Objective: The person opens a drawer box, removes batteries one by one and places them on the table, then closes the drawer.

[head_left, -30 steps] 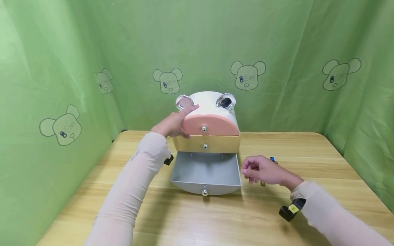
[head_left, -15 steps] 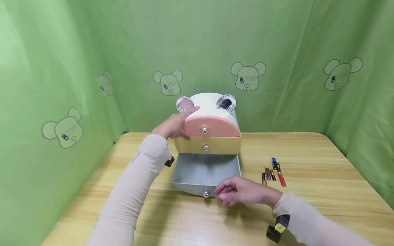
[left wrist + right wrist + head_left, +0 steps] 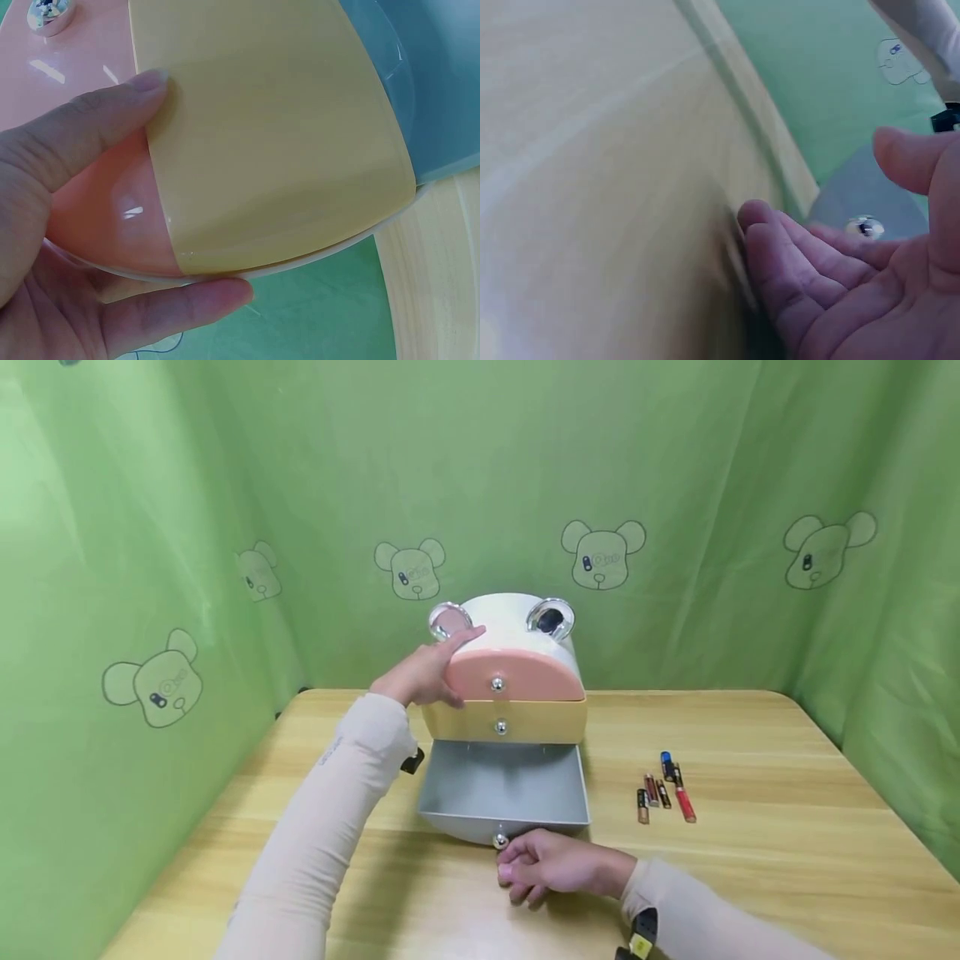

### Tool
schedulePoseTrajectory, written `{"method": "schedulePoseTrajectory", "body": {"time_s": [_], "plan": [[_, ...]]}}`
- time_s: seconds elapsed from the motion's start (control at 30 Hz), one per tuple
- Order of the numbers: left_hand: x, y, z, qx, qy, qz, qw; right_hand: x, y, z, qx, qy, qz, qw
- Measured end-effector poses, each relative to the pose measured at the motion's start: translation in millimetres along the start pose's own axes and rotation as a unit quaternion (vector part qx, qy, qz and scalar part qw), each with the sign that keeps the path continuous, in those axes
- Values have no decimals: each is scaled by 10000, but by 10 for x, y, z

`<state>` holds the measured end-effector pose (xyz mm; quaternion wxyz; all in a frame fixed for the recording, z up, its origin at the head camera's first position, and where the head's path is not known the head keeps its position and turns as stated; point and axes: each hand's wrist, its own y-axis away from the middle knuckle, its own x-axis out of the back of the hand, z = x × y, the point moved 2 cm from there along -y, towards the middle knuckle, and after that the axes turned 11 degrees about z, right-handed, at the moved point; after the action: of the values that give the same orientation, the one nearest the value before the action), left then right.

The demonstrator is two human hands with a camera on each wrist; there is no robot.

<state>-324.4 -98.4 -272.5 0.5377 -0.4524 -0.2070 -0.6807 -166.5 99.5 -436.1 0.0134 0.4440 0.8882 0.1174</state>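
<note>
A small drawer cabinet [image 3: 506, 625] with a rounded white top and two chrome-rimmed eyes stands on the table. My left hand [image 3: 420, 675] grips its left side. In the left wrist view the thumb [image 3: 97, 124] lies across the front at the yellow drawer [image 3: 277, 135] and the fingers reach round the edge. The pink drawer [image 3: 536, 672] above is pushed in, while the bottom grey drawer [image 3: 502, 781] is pulled out with nothing in it. My right hand [image 3: 558, 862], loosely curled and holding nothing, is low beside that drawer's silver knob [image 3: 500, 841].
Several small cylinders lie on the table [image 3: 757, 877] right of the cabinet, among them a blue one [image 3: 667, 766], a red one [image 3: 686, 806] and a black and copper one [image 3: 642, 807]. A green curtain [image 3: 495, 460] surrounds the table at the back and sides.
My right hand has moved left and toward me, from beside the grey drawer to below its front near the knob, uncovering the small cylinders. The left hand keeps its grip on the cabinet.
</note>
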Motion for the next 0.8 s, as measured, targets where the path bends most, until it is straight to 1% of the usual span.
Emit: {"method": "schedulePoseTrajectory", "body": {"time_s": [0.13, 0.23, 0.3, 0.47, 0.6, 0.8], "plan": [[25, 5, -5, 21, -21, 44, 10000, -59, -58, 64, -289, -543, 151, 9980], [25, 16, -9, 65, 12, 10, 10000, -123, -87, 114, -496, -1099, 239, 9924], [13, 21, -11, 80, 41, 0, 10000, -165, -102, 143, -573, -1335, 356, 9888], [12, 15, -8, 48, -9, 17, 10000, -217, -131, 138, -648, -1418, 736, 9850], [20, 9, -14, 24, -88, -3, 10000, -222, -137, 99, -683, -1470, 872, 9829], [6, 6, -17, -116, -182, -57, 9998, -185, -154, 52, -641, -1572, 1063, 9797]]}}
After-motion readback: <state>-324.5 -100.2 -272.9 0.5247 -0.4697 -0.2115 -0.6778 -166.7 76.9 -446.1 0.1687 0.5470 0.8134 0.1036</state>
